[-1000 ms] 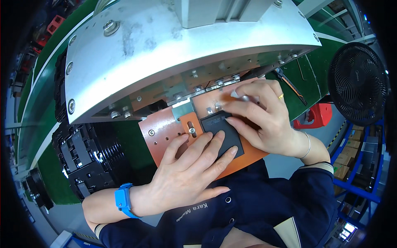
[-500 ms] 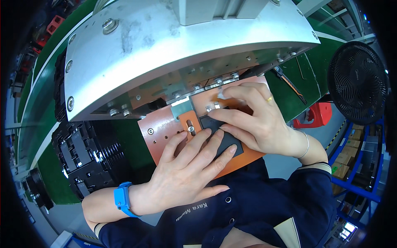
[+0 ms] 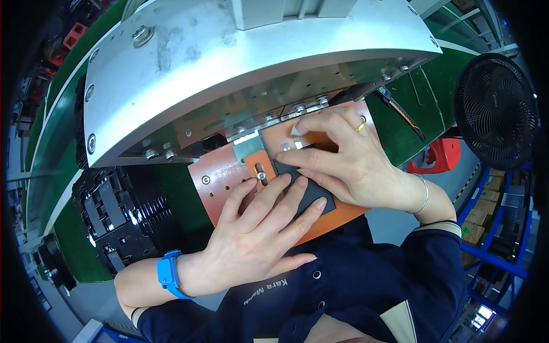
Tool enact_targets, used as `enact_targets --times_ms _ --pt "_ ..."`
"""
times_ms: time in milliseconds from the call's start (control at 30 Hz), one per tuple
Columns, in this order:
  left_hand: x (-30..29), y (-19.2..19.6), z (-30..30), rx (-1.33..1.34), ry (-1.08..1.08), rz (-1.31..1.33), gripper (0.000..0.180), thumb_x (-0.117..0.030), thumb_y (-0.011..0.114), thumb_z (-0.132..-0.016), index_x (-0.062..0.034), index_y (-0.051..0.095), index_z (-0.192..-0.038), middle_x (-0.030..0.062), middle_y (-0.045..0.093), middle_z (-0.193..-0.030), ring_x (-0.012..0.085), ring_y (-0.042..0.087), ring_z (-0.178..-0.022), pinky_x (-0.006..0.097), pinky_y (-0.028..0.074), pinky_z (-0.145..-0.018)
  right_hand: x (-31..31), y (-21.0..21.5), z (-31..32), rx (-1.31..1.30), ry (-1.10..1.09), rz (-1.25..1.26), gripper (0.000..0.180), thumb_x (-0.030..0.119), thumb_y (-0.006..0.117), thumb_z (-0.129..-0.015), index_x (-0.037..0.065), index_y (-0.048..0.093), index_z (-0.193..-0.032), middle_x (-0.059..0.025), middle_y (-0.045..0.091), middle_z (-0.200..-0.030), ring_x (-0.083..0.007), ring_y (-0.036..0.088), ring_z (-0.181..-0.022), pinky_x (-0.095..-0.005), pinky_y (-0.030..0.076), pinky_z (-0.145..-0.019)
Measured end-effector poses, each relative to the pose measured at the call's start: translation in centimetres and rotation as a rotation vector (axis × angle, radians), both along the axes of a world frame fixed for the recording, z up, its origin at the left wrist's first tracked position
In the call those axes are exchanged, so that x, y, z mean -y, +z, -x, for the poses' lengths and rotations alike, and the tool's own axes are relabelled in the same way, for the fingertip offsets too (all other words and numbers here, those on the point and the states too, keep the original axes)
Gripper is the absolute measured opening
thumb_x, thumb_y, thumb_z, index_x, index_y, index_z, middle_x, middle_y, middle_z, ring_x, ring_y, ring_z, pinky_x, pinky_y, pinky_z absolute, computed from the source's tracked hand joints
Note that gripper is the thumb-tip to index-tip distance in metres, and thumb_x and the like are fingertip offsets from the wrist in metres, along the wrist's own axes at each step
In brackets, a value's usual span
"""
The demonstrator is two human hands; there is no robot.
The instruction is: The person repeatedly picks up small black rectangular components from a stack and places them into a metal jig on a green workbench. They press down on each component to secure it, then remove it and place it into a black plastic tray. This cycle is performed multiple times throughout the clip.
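A dark grey rectangular block [image 3: 311, 195] lies on an orange plate [image 3: 320, 230] below the metal machine. My left hand [image 3: 257, 234] rests with spread fingers, their tips on the block and beside a slotted orange bracket [image 3: 258, 166] with a screw in it. My right hand [image 3: 360, 166] is bent over the block's far end, thumb and index finger close together. A small pale piece [image 3: 295, 131] shows at the tip of its upper bent finger. What lies between the right fingers is hidden. Small shiny metal pieces [image 3: 293, 144] sit just beyond the index finger.
A large silver machine housing [image 3: 229, 63] overhangs the plate. Black ribbed parts [image 3: 114, 211] stand at the left. On the green table lie a black-and-orange tool [image 3: 403, 114] and a hex key [image 3: 416, 90]. A black fan [image 3: 494, 108] and a red object [image 3: 440, 157] are at the right.
My right index finger has shifted slightly left across the block's far end, and its thumb moved a little left too. My left hand stays almost in place.
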State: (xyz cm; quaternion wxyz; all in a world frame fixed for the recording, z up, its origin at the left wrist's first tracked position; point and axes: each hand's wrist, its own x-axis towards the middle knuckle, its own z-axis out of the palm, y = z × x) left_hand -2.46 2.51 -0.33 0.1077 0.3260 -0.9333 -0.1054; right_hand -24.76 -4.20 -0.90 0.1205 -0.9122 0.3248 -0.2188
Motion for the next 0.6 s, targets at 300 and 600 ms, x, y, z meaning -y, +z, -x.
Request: enact_targets --times_ms 300,600 --pt "0.1 0.1 -0.3 -0.027 0.002 0.005 0.071 -0.068 0.061 -0.078 -0.0211 0.059 -0.131 0.0118 0.053 -0.134 0.0321 0.046 -0.125 0.050 0.031 -0.104 -1.5 1.0 0.6 0.151 -0.095 -0.033 0.039 0.017 0.077 -0.075 0.010 0.069 -0.112 -0.0121 0.060 -0.114 -0.0293 0.060 -0.095 -0.0400 0.049 -0.082" --pt "0.0 0.3 -0.6 -0.064 0.066 -0.008 0.080 -0.071 0.058 -0.079 -0.0105 0.058 -0.131 0.0155 0.053 -0.137 0.0347 0.046 -0.131 0.053 0.029 -0.108 -5.0 0.6 1.3 0.045 -0.020 0.013 0.039 0.021 0.080 -0.070 0.003 0.071 -0.103 -0.0174 0.065 -0.115 -0.0315 0.067 -0.101 -0.0408 0.057 -0.086"
